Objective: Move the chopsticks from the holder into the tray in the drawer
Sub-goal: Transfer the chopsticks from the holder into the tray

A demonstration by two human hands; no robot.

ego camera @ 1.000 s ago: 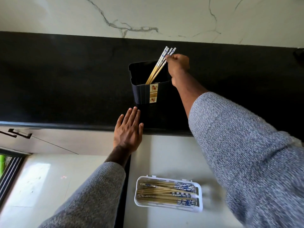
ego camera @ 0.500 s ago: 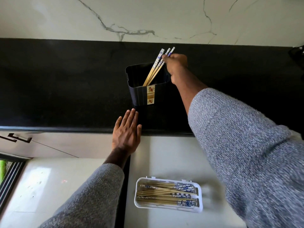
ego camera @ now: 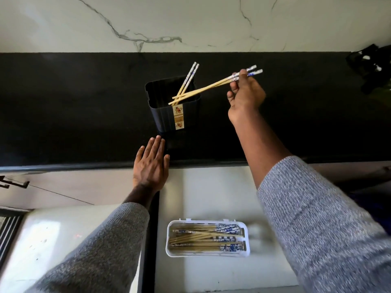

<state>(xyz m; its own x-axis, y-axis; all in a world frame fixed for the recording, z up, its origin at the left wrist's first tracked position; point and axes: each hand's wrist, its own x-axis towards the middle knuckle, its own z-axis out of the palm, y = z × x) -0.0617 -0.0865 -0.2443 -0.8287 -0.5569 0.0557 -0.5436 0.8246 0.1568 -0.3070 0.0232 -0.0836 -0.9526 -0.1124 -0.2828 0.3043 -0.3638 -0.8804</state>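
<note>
A black ribbed holder (ego camera: 169,115) with a small flowered label stands on the black counter. Two chopsticks (ego camera: 189,79) with blue-and-white tops lean inside it. My right hand (ego camera: 245,96) pinches a pair of chopsticks (ego camera: 211,87) by their patterned ends, right of the holder; their pale tips still hang over the holder's mouth. My left hand (ego camera: 151,166) rests flat, fingers straight, on the counter's front edge just below the holder. A white tray (ego camera: 208,253) in the open drawer below holds several chopsticks laid lengthwise.
The black counter (ego camera: 63,106) runs the full width under a white marbled wall. A dark object (ego camera: 372,66) sits at the far right of the counter. The white drawer floor (ego camera: 211,193) lies around the tray, and a cabinet handle (ego camera: 12,183) shows at the left.
My right hand has swung to the right and lifted a pair of chopsticks out of the bundle, tilting them nearly level. Two stay in the holder. My left hand has kept still.
</note>
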